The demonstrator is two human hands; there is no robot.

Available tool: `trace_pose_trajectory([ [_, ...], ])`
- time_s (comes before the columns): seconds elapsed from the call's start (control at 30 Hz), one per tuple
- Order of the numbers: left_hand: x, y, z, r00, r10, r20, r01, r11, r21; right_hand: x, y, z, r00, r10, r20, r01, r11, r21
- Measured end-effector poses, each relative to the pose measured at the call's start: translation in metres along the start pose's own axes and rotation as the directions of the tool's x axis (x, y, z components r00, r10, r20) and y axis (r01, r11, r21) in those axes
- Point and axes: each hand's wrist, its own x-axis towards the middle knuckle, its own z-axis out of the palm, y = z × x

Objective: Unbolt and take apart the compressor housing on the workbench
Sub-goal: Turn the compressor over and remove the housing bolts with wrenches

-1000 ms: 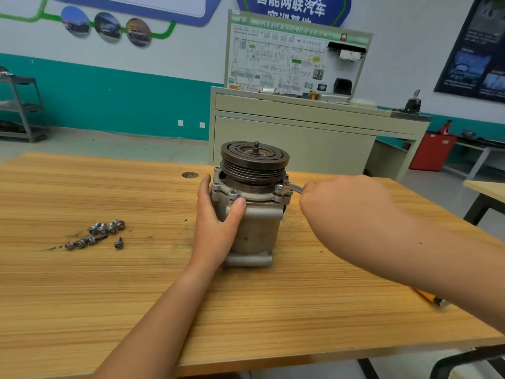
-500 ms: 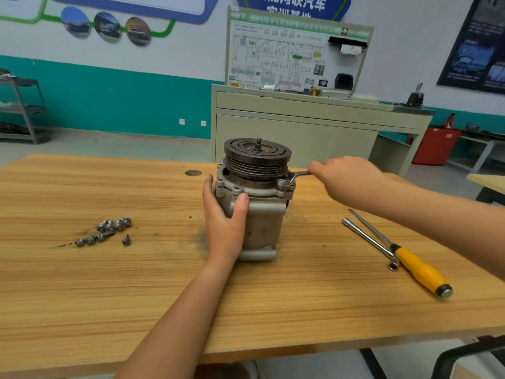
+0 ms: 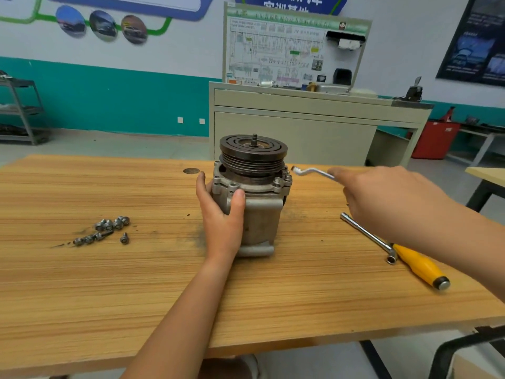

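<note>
Chinese characters, perhaps "实训基地", on the blue wall sign [image 3: 292,4]; training board [image 3: 276,50] print unreadably small.

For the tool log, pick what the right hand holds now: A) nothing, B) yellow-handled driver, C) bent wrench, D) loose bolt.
C: the right hand grips the wrench by its shaft, head beside the compressor; the driver lies on the bench.

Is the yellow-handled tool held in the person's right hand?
No, the yellow-handled tool lies on the workbench, while the right hand holds a bent wrench.
</note>
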Motion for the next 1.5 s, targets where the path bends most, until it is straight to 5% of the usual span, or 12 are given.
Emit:
trace_pose_trajectory([
  [0.27,0.0,0.001,-0.002,1.0,-0.008,-0.003,0.008,1.0,0.015,0.007,-0.023,0.002,0.997,-0.038,0.074,0.048,0.989,-0.142],
  [0.5,0.001,0.0,-0.002,0.999,-0.001,0.039,-0.001,0.999,0.042,0.016,-0.035,-0.018,0.94,-0.253,0.227,0.329,0.85,-0.412],
  [0.83,0.002,-0.002,-0.009,0.995,-0.035,0.098,0.03,0.998,0.053,0.051,0.008,0.012,0.945,-0.3,0.127,0.325,0.846,-0.423],
  [1.13,0.0,0.0,-0.012,0.983,-0.075,0.17,0.071,0.997,0.033,0.088,-0.002,0.066,0.919,-0.313,-0.237,0.325,0.946,0.009],
  [1.3,0.0,0.002,-0.011,0.983,-0.074,0.167,0.069,0.997,0.033,0.041,0.012,0.05,0.904,0.065,-0.422,0.219,0.779,0.588],
  [1.37,0.0,0.002,-0.011,0.984,-0.071,0.162,0.067,0.997,0.029,0.018,0.013,0.035,0.915,0.03,-0.402,0.191,0.846,0.498],
  [1.5,0.0,0.001,-0.011,0.987,-0.058,0.15,0.054,0.998,0.034,0.003,0.001,0.014,0.996,-0.055,-0.074,0.062,0.993,0.1],
])
